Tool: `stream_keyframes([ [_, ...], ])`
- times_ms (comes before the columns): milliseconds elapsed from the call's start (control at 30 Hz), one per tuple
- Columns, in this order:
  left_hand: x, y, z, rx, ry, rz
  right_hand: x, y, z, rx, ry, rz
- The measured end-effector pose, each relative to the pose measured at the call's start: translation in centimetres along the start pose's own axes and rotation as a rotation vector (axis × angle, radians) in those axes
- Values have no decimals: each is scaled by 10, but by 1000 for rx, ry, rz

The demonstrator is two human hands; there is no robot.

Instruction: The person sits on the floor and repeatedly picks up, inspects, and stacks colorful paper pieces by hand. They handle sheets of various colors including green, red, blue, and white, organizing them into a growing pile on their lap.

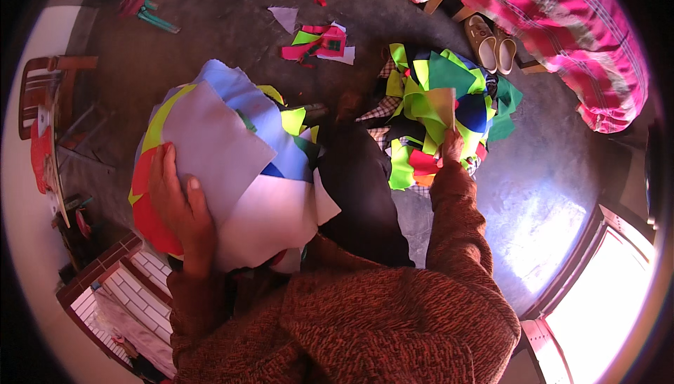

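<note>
Overhead, a pink checked blanket hangs across the top right, and below it spreads the grey floor, bright where light falls in from the lower right. On that floor, straight ahead of the person, lies a heap of cloth scraps in green, yellow, blue and black, with some checked pieces at its near edge. Nearer and to the left sits a stack of cloth pieces, large and roughly flat, with a pale grey sheet on top and light blue, white, yellow-green and red layers showing at the edges.

The left hand lies on the stack's left side, fingers spread over the grey sheet and curled round the red edge, grasping the bundle. The right hand reaches out to the heap and pinches a pale yellowish scrap that stands up from the pile, its lower edge between the fingertips.

As I judge it, sorting goes best if the right hand lifts that scrap clear on its own, shaking free anything clinging, while the left keeps the stack level and pressed so the layers do not slide off.

Smaller things lie beyond: a pair of beige shoes near the blanket, and a few pink and white offcuts scattered farther up the floor.
</note>
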State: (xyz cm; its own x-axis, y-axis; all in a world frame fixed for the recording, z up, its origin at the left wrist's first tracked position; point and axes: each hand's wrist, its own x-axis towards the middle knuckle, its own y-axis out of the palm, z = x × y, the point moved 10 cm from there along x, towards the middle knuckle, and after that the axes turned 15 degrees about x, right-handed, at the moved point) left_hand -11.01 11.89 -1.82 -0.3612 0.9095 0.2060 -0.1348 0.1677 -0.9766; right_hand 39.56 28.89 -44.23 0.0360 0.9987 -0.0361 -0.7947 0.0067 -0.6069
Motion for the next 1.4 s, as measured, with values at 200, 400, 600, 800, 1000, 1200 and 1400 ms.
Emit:
stream_keyframes([
  [200,-7,-6,3,31,33,-89,-38,-45,83,1158,460,-160],
  [400,-9,-4,9,116,-27,-118,-56,-65,120,1393,323,29],
  [600,-13,0,15,114,-57,-137,-70,-87,193,1852,340,156],
  [800,-17,0,19,84,-80,-171,-58,-167,261,1768,179,89],
  [1000,-19,-13,26,-137,-43,-296,-92,-209,398,1713,-74,171],
  [1200,-60,-61,-23,-793,120,-367,-129,-155,424,1762,5,255],
  [1400,-128,-24,-127,-1812,163,654,-206,-51,432,1751,371,531],
])
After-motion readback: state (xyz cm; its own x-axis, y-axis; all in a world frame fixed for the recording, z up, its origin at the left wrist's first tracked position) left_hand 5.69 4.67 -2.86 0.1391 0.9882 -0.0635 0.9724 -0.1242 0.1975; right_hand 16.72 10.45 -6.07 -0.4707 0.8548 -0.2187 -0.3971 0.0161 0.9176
